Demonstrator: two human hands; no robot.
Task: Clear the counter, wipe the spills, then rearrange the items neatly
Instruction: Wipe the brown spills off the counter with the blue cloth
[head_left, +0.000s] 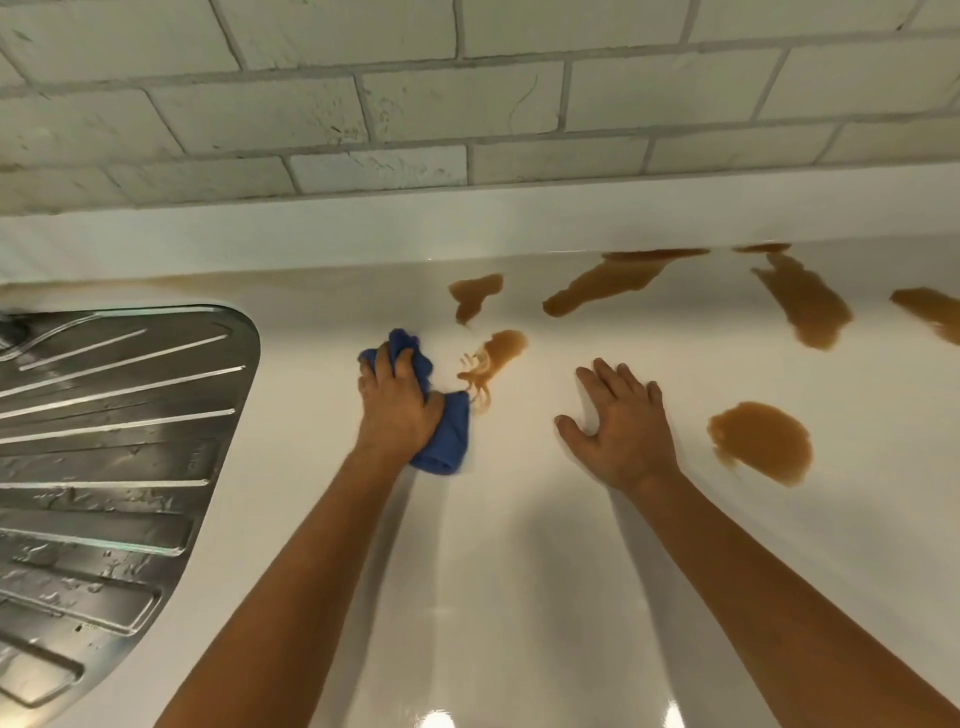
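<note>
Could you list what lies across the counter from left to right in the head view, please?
Steel drainboard → left hand gripping the blue cloth → smeared brown spill → right hand flat on the counter → round brown puddle.

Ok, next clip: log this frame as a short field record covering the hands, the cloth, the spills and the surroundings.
left hand: left hand grips the bunched blue cloth, pressed on the glossy white counter
right hand: right hand rests flat on the counter, fingers spread, holding nothing
spill at cloth: smeared brown puddle just right of the cloth, partly streaked
other spills: several brown puddles, including a rounded one right of the right hand
surroundings: ridged steel drainboard at left; pale tiled wall behind
</note>
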